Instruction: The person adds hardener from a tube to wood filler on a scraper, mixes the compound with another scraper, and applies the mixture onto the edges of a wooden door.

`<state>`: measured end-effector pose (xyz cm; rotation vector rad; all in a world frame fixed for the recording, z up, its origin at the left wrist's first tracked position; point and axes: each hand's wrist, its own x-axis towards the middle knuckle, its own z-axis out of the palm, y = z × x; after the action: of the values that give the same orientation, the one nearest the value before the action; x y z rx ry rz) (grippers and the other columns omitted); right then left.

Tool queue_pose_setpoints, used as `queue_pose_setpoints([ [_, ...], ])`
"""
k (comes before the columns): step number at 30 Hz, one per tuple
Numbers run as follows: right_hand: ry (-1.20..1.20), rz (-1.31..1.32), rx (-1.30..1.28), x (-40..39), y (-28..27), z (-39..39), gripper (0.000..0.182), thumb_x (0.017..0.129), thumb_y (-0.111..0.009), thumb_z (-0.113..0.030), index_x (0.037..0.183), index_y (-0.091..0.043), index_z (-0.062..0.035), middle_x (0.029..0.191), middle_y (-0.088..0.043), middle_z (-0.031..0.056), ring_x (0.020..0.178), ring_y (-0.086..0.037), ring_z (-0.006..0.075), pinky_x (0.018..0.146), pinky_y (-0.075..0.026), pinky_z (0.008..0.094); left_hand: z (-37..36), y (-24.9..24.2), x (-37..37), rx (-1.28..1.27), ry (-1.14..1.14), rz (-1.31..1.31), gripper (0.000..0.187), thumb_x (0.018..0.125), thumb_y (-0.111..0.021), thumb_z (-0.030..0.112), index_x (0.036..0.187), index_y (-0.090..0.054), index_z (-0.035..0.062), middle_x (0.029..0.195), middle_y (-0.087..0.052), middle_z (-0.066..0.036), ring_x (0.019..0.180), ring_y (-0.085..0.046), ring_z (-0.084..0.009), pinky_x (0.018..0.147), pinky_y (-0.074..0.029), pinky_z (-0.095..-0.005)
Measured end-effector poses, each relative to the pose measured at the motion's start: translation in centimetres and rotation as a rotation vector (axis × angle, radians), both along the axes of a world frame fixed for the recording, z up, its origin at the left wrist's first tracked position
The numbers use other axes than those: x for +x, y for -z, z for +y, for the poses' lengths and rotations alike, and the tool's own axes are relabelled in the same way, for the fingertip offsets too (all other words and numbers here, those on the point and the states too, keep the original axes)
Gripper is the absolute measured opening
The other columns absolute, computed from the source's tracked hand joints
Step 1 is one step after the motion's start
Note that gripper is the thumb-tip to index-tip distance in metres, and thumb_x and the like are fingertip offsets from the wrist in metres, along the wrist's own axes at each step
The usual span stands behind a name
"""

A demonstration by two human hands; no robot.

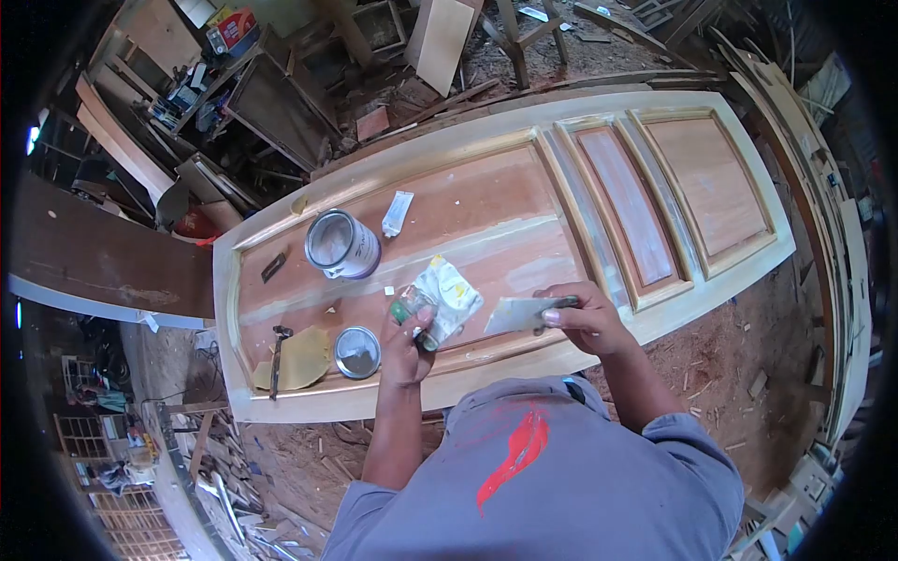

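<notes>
My left hand (pixel 406 353) grasps a small cylindrical item (pixel 430 338) together with a smeared board (pixel 455 292), centre of frame; white and yellow paste faces upward, presumably for access. My right hand (pixel 595 323) grips a scraper (pixel 517 315) right of centre, leaving its blade free. The open can (pixel 363 254) stands left of centre on the door panel (pixel 496 198), probably for easy reach.

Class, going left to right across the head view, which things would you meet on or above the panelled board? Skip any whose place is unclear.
Hammer → can → white tube → white-smeared sheet → scraper → right hand.
</notes>
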<state>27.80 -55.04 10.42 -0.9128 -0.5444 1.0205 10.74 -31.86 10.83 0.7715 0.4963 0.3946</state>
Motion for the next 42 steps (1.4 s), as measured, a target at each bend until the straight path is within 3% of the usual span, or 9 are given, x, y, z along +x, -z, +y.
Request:
queue_pose_setpoints([
  [5,0.294,0.01,-0.214,-1.4,-2.2,0.5,0.027,0.094,-0.066,-0.014,0.112,-0.069,0.0052,0.09,-0.07,0.0054,0.079,-0.064,0.011,0.072,-0.049,0.0265,-1.8,-0.9,0.0,0.866,-0.12,0.231,0.027,0.097,-0.066,0.008,0.12,-0.061,-0.0035,0.103,-0.07,-0.011,0.093,-0.067,-0.0156,0.079,-0.054,-0.0279],
  [15,0.35,0.028,-0.268,-3.6,-2.8,2.7,0.027,0.095,-0.065,-0.013,0.113,-0.068,0.0067,0.086,-0.069,0.0058,0.075,-0.064,0.0111,0.068,-0.052,0.026,-3.7,1.4,1.9,1.532,-0.126,-0.013,0.033,0.092,-0.064,-0.009,0.124,-0.061,-0.0031,0.118,-0.07,-0.021,0.114,-0.067,-0.0248,0.098,-0.053,-0.0378],
  [18,0.304,-0.002,-0.227,-3.6,-4.0,2.8,0.027,0.096,-0.064,-0.011,0.116,-0.068,0.0074,0.09,-0.069,0.0054,0.081,-0.064,0.0105,0.073,-0.052,0.0267,-3.6,2.0,2.0,1.487,-0.177,0.055,0.029,0.094,-0.064,-0.004,0.122,-0.061,-0.004,0.112,-0.071,-0.018,0.107,-0.069,-0.0227,0.095,-0.054,-0.0364],
  [21,0.245,-0.251,-0.176,-2.8,-5.0,2.7,0.029,0.091,-0.067,-0.004,0.119,-0.069,0.0021,0.101,-0.072,0.0074,0.092,-0.065,0.016,0.083,-0.051,0.0309,-4.0,0.8,1.0,1.05,-0.081,0.183,0.023,0.096,-0.063,0.001,0.119,-0.061,-0.0034,0.109,-0.071,-0.016,0.103,-0.068,-0.0185,0.086,-0.056,-0.0332],
  [24,0.317,-0.973,-0.039,0.0,-5.5,2.6,0.038,0.083,-0.071,0.003,0.121,-0.072,-0.0062,0.114,-0.072,0.0088,0.102,-0.062,0.0238,0.092,-0.048,0.0359,-3.5,0.6,1.1,0.672,-0.085,0.098,0.026,0.098,-0.063,0.007,0.121,-0.059,-0.0043,0.106,-0.07,-0.012,0.099,-0.067,-0.0147,0.081,-0.056,-0.0305],
  [28,0.338,-1.197,-0.028,1.5,-4.6,2.9,0.048,0.079,-0.073,0.005,0.12,-0.075,-0.0191,0.125,-0.07,0.0061,0.105,-0.061,0.0293,0.095,-0.048,0.0385,-3.4,-1.8,1.2,0.104,0.054,-0.074,0.041,0.095,-0.063,0.008,0.132,-0.048,-0.0031,0.12,-0.065,-0.017,0.106,-0.069,-0.0261,0.084,-0.063,-0.0428],
  [31,0.357,-1.231,-0.047,1.5,-3.1,3.0,0.049,0.08,-0.073,0.005,0.121,-0.074,-0.0219,0.125,-0.07,0.0049,0.103,-0.06,0.0288,0.092,-0.049,0.0381,-3.0,-2.2,1.0,-0.027,0.083,-0.069,0.046,0.094,-0.062,0.007,0.136,-0.045,-0.0021,0.126,-0.061,-0.018,0.11,-0.068,-0.0313,0.087,-0.063,-0.0504],
  [38,0.459,-1.26,-0.258,1.9,-1.6,1.5,0.041,0.085,-0.069,0.004,0.122,-0.073,-0.0145,0.114,-0.073,0.008,0.09,-0.06,0.0238,0.083,-0.05,0.0345,-1.9,-0.3,0.3,0.115,-0.005,-0.067,0.045,0.093,-0.064,0.007,0.134,-0.048,-0.0018,0.125,-0.063,-0.017,0.112,-0.067,-0.0295,0.087,-0.063,-0.0471],
  [42,0.433,-0.478,-0.278,-0.2,-0.7,0.9,0.028,0.091,-0.067,-0.005,0.118,-0.071,-0.0005,0.098,-0.071,0.0098,0.079,-0.058,0.0151,0.077,-0.047,0.0306,-1.0,0.6,-0.2,0.243,-0.022,-0.08,0.043,0.091,-0.067,0.007,0.13,-0.051,-0.0025,0.121,-0.064,-0.017,0.109,-0.068,-0.0291,0.085,-0.062,-0.0441],
])
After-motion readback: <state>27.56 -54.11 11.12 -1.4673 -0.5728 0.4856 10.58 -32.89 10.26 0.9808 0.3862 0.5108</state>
